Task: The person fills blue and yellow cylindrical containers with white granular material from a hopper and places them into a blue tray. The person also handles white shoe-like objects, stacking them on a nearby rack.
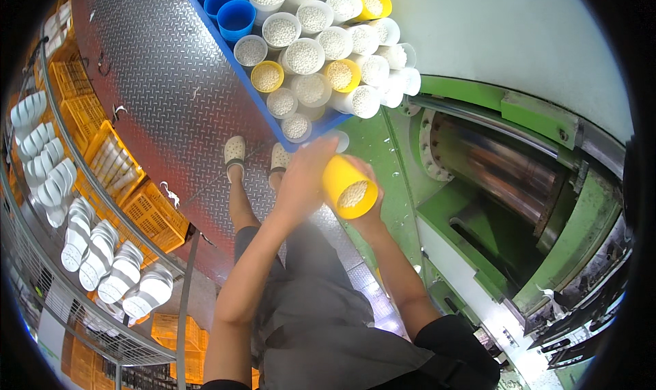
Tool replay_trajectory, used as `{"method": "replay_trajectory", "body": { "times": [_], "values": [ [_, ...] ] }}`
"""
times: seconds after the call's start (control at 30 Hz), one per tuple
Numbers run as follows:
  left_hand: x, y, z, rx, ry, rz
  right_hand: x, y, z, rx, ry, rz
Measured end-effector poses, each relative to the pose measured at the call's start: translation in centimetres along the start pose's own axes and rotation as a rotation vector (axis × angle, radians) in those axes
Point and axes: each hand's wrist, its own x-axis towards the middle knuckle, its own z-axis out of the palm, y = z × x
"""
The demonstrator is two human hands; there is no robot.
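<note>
Right hand (370, 172) curling around yellow cup (336, 176), white pellets (352, 194) showing inside, just on near side of blue tray (326, 125); left hand (301, 178) blurring beside cup, grip impossible to tell. Seemingly handling single cup; next move likely calling for firm grip, avoiding spilling.

The left arm (232, 321) is being held outstretched and bent at the elbow, its forearm (263, 253) being slanted inward; the left hand (304, 178) is being seen blurred. The right arm (403, 287) is being angled inward, with the right hand (374, 212) being held curled just beside the left, ahead of the torso (314, 342).
</note>
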Motion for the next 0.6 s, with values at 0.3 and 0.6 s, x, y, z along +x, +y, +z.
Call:
{"method": "replay_trajectory", "body": {
  "times": [0.3,0.6],
  "values": [
    [-5.3,-0.2,-3.5,-0.141,0.158,-0.228,4.3,4.6,1.2,-0.177,-0.319,0.075],
    [-7.4,-1.3,-5.0,-0.247,0.187,-0.233,11.6,12.3,11.4,-0.519,-0.424,0.126]
  ]
}}
